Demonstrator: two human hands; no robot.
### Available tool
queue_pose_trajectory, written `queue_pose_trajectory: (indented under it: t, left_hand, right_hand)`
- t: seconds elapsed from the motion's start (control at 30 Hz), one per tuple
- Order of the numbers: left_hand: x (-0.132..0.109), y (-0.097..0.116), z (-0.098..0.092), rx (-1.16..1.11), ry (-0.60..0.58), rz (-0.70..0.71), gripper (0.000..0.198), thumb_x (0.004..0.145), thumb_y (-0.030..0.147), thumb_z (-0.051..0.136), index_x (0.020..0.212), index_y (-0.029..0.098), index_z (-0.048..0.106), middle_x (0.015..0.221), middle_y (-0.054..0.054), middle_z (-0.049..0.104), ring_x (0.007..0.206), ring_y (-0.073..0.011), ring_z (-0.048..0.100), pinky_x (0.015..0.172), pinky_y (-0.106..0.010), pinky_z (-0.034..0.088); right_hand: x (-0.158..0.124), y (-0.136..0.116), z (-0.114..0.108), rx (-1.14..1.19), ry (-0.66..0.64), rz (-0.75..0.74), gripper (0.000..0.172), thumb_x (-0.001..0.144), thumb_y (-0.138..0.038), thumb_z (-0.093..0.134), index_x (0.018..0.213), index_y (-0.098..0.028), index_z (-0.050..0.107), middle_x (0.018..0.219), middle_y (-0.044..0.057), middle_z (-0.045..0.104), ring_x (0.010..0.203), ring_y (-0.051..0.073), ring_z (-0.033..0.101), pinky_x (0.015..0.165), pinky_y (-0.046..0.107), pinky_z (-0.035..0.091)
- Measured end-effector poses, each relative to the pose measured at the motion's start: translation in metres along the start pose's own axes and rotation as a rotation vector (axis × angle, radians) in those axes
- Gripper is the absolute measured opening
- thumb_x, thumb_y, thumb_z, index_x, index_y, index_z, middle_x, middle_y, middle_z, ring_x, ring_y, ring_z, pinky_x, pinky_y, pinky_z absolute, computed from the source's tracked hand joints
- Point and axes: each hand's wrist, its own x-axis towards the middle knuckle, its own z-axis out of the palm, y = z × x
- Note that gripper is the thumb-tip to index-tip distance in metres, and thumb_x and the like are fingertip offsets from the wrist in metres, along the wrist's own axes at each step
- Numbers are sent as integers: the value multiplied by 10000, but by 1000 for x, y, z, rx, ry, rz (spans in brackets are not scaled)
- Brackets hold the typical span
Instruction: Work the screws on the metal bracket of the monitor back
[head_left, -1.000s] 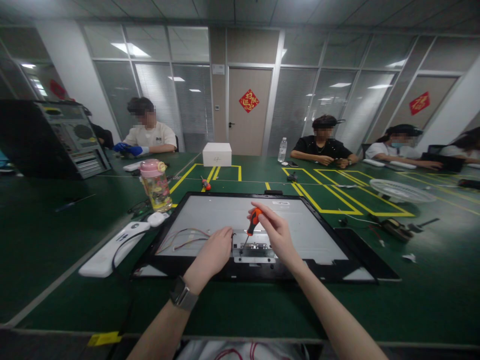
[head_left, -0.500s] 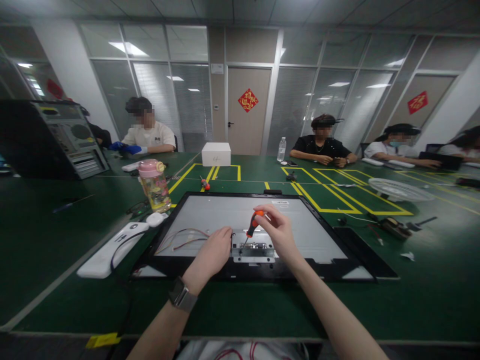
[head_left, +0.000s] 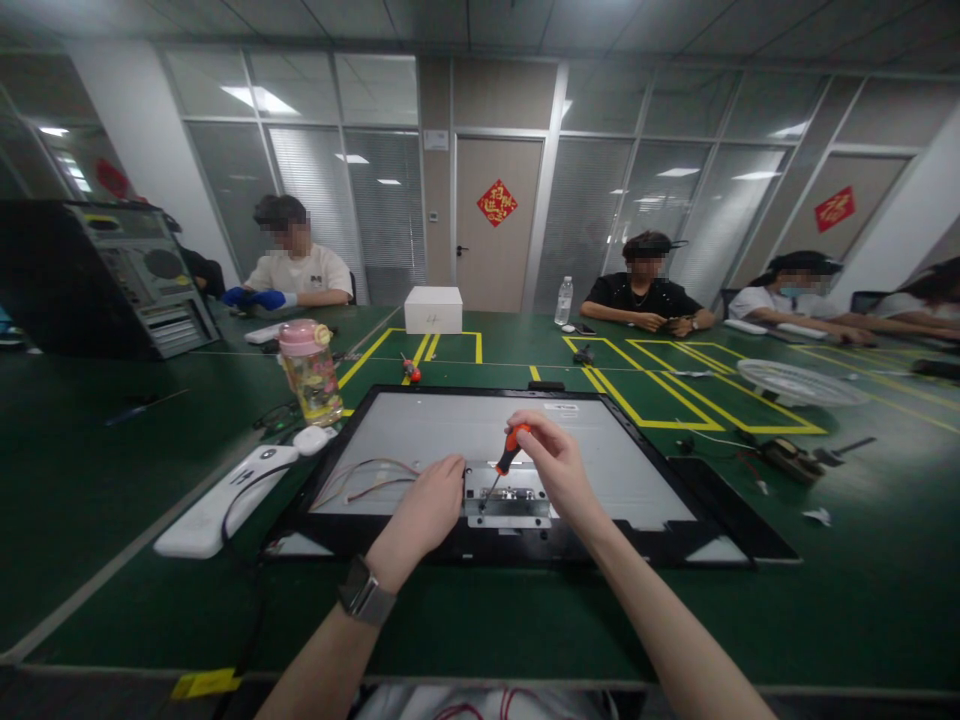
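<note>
A flat display panel (head_left: 420, 420) with a black frame and grey back lies in front of me on the green table. On its near middle part sits a metal bracket (head_left: 517, 520) with a hinge-like piece. My right hand (head_left: 559, 460) is closed round the orange and black handle of a screwdriver (head_left: 508, 455). Tilted, its shaft points down at the left part of the bracket; the tip's exact contact is too small to tell. My left hand (head_left: 427, 505) holds the bracket's left edge with its fingers together, partly hidden from view. Thin cables (head_left: 367, 470) lie left of it.
Left of the panel are a white power bank-like box (head_left: 214, 510) with a black cable and a pink-lidded bottle (head_left: 307, 375). A computer case (head_left: 97, 280) stands far left, a white box (head_left: 433, 312) behind. Several co-workers sit across the table.
Both hands stay in nearly the same place, with the screwdriver still on the left part of the bracket. Its handle has shifted very slightly.
</note>
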Motion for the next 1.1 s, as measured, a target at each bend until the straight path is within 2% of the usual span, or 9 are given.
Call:
queue_pose_trajectory:
  t: [0.1,0.27,0.33,0.47,0.53,0.7,0.87,0.93,1.1]
  left_hand:
    - [1,0,-1,21,-13,7,403,952,73,351,1299,99,554,1362,-173,604,1260,-255,582,1076,-391,437]
    - [0,3,-5,33,-12,1,410,953,72,345,1310,99,544,1356,-171,607,1247,-256,592,1062,-387,451]
    - [-1,3,-7,34,-18,3,407,952,75,347,1307,85,545,1353,-181,607,1244,-261,593,1063,-390,450]
    - [-1,3,-6,22,-8,-2,404,953,77,343,1299,95,550,1340,-173,616,1221,-256,607,1055,-396,454]
    - [-1,2,-4,11,2,-6,405,953,75,342,1299,102,550,1339,-171,618,1218,-254,608,1054,-400,453]
    - [-2,1,0,-15,-2,-1,400,952,75,348,1293,87,556,1360,-187,598,1260,-258,576,1084,-399,419]
    - [-1,0,0,-34,9,-10,420,946,69,334,1310,73,543,1361,-201,596,1246,-269,587,1067,-422,437]
    - [-1,0,-1,-22,5,-6,421,945,64,333,1311,62,542,1359,-206,596,1241,-274,590,1062,-425,442]
    - [0,2,-3,23,-32,0,412,950,59,347,1307,50,553,1368,-203,589,1240,-270,592,1070,-399,437]
  right_hand:
    - [0,-2,1,-46,-3,-7,157,832,-390,728,900,-253,764,907,34,668,829,190,627,764,326,516]
    - [0,2,-1,13,-35,31,278,929,-411,599,1146,-289,724,985,44,733,979,222,672,947,401,485]
    - [0,3,0,-6,-27,3,247,927,-410,603,1085,-285,746,1006,47,725,1006,226,658,953,397,479]
    - [-1,-1,1,-70,8,-35,153,838,-393,722,911,-269,773,932,36,680,892,208,633,828,348,511]
    - [-1,-2,2,-60,8,-11,173,848,-393,712,956,-272,770,918,34,692,879,205,643,833,355,514]
    - [-2,1,2,25,-23,31,266,925,-414,610,1129,-290,727,994,47,732,984,223,670,955,412,491]
    - [0,-1,1,-25,-3,-12,148,832,-400,722,884,-271,772,926,34,646,853,199,624,762,340,531]
    - [1,-3,0,-43,0,-21,147,822,-400,731,870,-267,774,887,30,642,823,194,622,742,335,532]
    - [1,-4,1,-41,-26,-1,256,905,-429,632,1088,-289,745,955,47,737,963,226,678,927,414,511]
